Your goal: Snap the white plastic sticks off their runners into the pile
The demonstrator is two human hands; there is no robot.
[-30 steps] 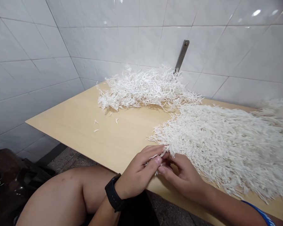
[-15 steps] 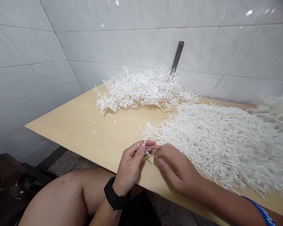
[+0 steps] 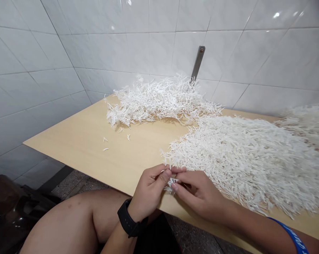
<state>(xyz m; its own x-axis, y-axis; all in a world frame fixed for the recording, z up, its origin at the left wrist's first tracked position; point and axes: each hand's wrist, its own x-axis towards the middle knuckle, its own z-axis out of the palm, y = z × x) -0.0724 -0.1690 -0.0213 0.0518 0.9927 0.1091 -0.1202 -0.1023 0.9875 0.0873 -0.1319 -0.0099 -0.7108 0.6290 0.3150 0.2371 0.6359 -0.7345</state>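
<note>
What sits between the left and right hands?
White strands, seen in the head view between the left hand and the right hand.

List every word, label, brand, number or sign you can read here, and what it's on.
Blue armband: white lettering, too small and blurred to read with certainty.
Black wristband: no readable text.
No other words, labels, brands, numbers or signs are readable.
</note>
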